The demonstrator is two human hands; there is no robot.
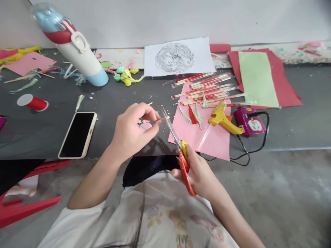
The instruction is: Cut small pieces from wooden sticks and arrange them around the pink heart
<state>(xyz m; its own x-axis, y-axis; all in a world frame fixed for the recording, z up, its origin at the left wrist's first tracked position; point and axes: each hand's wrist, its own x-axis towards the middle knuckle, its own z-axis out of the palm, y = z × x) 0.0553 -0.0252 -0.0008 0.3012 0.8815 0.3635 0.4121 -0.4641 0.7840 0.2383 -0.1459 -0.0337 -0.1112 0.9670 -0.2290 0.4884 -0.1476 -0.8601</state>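
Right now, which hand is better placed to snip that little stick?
Probably the right. The right hand already grips the scissors, and their blades reach the thin stick. The left hand is busy pinching that stick between its fingertips, so it can only hold it steady.

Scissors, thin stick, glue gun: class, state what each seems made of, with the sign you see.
The scissors: blades look like bare metal, grey and shiny; handles smooth red and yellow plastic, probably. The thin stick: pale tan, matte, likely wood or bamboo. The glue gun: glossy yellow moulded shell, apparently plastic.
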